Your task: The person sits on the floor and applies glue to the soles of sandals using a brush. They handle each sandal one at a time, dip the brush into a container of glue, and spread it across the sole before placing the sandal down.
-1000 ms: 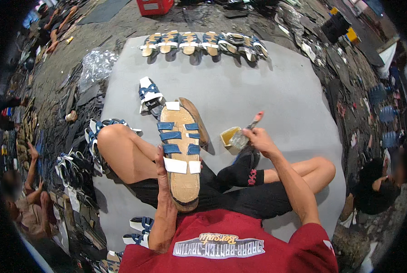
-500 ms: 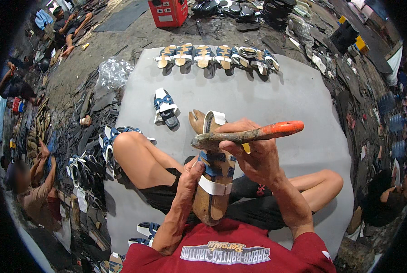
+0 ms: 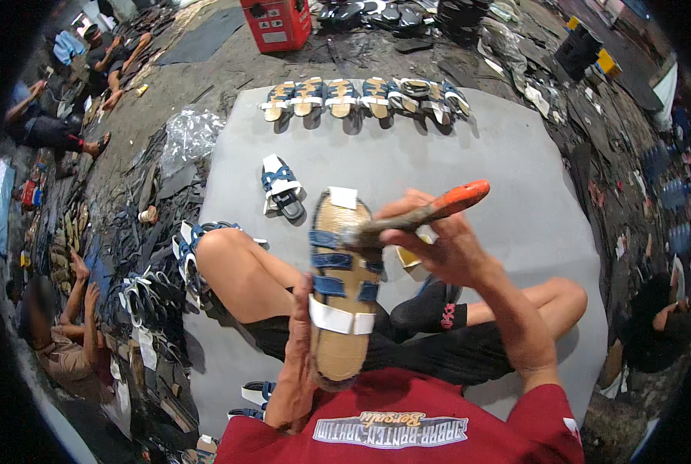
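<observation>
An unfinished sandal point(image 3: 339, 301) stands on end in front of me, its tan underside facing up. Blue strap ends and a white band lie folded across it, and a white tab sits at its far end. My left hand point(image 3: 300, 340) grips its near left edge; most of those fingers are hidden behind it. My right hand point(image 3: 438, 243) is closed round a grimy hand tool point(image 3: 407, 222) with an orange-red handle end, seen edge-on. The dark head of the tool overlaps the blue straps; whether it bites on one I cannot tell.
Strapped sandals point(image 3: 341, 99) line the far edge of the grey mat point(image 3: 484, 170). One blue-and-white sandal point(image 3: 282, 188) lies nearer, at left. More uppers point(image 3: 148, 301) are heaped beside my left knee. A red box point(image 3: 277, 25) stands beyond; other people sit at left and right.
The sandal has been turned over, from its strapped top with the brown last showing to its underside. The tool has tilted, its head now lower over the straps.
</observation>
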`<state>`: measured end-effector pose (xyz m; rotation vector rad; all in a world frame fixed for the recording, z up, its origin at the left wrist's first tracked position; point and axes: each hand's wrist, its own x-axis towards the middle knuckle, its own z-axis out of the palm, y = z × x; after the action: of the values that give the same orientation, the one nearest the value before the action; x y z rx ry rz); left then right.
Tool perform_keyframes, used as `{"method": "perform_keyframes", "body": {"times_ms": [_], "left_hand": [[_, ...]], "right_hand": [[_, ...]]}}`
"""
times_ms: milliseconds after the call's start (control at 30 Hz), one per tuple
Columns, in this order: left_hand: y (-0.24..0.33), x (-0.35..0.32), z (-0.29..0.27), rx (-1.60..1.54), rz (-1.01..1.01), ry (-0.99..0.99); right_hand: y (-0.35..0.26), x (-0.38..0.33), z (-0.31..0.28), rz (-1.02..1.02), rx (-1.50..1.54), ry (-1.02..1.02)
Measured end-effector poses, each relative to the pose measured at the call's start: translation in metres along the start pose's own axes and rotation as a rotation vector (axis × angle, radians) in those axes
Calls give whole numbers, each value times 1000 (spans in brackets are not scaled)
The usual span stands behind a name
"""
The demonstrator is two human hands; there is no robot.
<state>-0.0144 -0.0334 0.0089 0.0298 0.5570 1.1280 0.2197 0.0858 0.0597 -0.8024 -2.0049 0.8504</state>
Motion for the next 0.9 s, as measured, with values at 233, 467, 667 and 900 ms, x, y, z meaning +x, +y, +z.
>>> {"method": "perform_keyframes", "body": {"times_ms": [233,467,667,900], "left_hand": [[14,10,0,478,210,121],[-4,26,20,840,309,204],[-8,39,4,721,282,251],[15,32,7,772,233,193]], "right_hand": [[-7,-6,-19,337,516,223],[-3,-22,42,272,643,328],[4,-6,14,195,620,586],[42,-52,30,369,451,425]]}}
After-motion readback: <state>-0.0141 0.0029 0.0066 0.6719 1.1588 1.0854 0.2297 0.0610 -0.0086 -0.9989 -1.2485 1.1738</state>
